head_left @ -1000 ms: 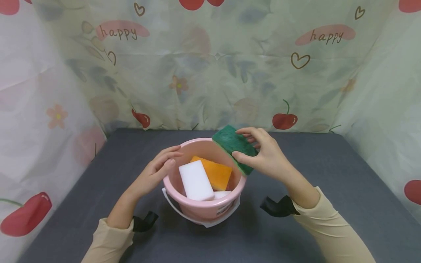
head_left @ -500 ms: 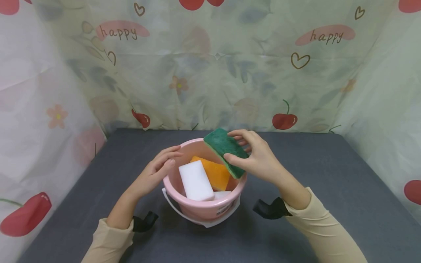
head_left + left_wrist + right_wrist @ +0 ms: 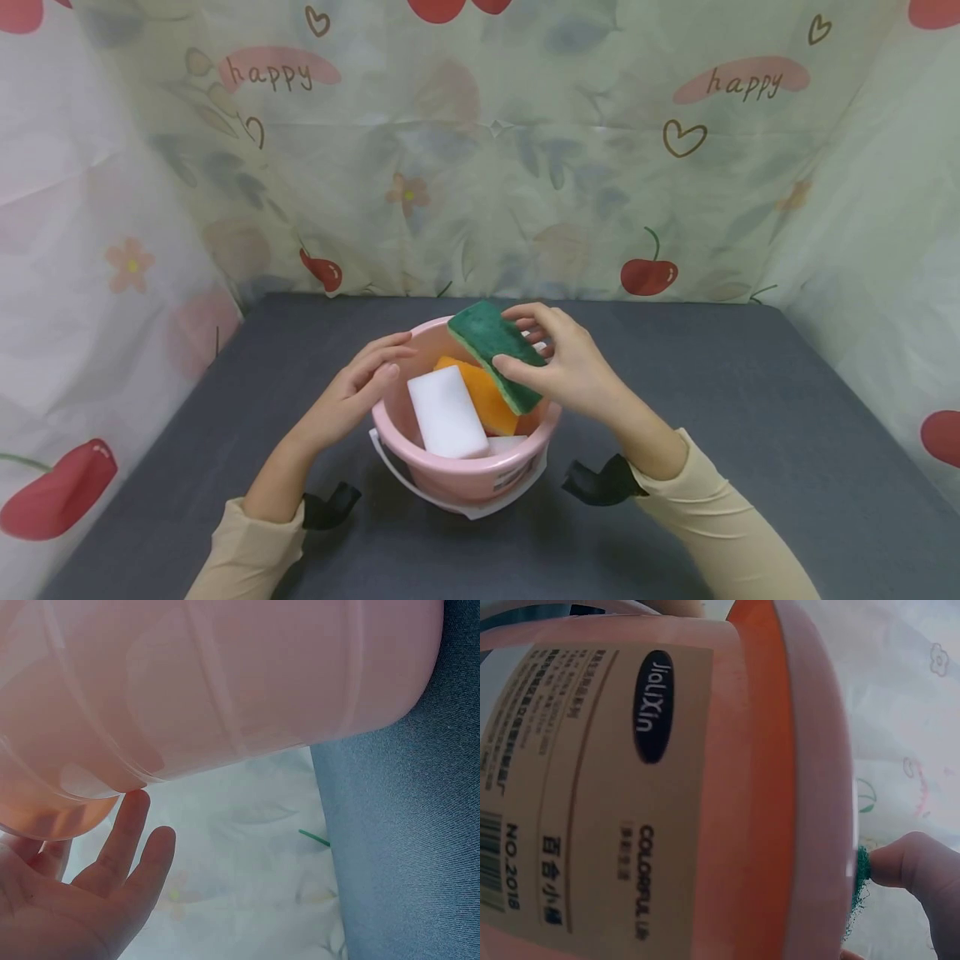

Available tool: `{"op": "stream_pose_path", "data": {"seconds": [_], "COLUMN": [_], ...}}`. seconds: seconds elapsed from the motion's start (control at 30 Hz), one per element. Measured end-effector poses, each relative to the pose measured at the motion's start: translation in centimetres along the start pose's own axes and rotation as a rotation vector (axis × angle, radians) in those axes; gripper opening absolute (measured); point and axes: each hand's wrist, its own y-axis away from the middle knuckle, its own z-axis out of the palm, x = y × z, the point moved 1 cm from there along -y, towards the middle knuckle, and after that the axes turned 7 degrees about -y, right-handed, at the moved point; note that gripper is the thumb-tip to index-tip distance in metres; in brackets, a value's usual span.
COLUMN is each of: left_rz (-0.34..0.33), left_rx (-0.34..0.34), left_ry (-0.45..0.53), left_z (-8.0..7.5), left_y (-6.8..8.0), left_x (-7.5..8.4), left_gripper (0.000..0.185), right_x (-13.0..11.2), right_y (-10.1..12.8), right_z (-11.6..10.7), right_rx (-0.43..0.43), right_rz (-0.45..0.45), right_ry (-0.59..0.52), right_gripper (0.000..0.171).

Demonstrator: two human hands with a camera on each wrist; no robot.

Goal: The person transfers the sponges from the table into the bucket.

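Note:
A pink bucket [image 3: 457, 475] stands on the dark grey table, with a white sponge [image 3: 446, 412] and an orange sponge [image 3: 487, 398] leaning inside it. My right hand [image 3: 558, 367] pinches a green scouring sponge [image 3: 493, 350] tilted over the bucket's right rim. My left hand [image 3: 360, 385] rests against the bucket's left side with straight fingers; the left wrist view shows its fingers [image 3: 120, 847] against the pink wall [image 3: 225, 682]. The right wrist view shows the bucket's label [image 3: 592, 795] and a thumb [image 3: 915, 866] on the green sponge [image 3: 861, 889].
The grey table [image 3: 750, 400] is walled on three sides by a cherry-and-flower printed curtain [image 3: 480, 150]. The bucket's white handle [image 3: 420, 492] hangs down at its front. Black wrist straps [image 3: 600, 483] show at both sleeves.
My right hand has carried the green sponge leftward and lower, from beyond the right rim to over the bucket's inside. The left hand has stayed put.

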Motion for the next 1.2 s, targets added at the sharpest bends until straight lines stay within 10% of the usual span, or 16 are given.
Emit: {"op": "stream_pose_path", "data": {"seconds": [1.2], "left_rz": [0.018], "left_rx": [0.004], "left_ry": [-0.006], "left_z": [0.0], "left_y": [0.0], "left_x": [-0.1], "left_gripper": [0.034], "right_x": [-0.3], "right_y": [-0.4], "right_z": [2.2], "right_rx": [-0.05], "right_rz": [0.061], "right_ry": [0.213], "right_gripper": [0.056]}}
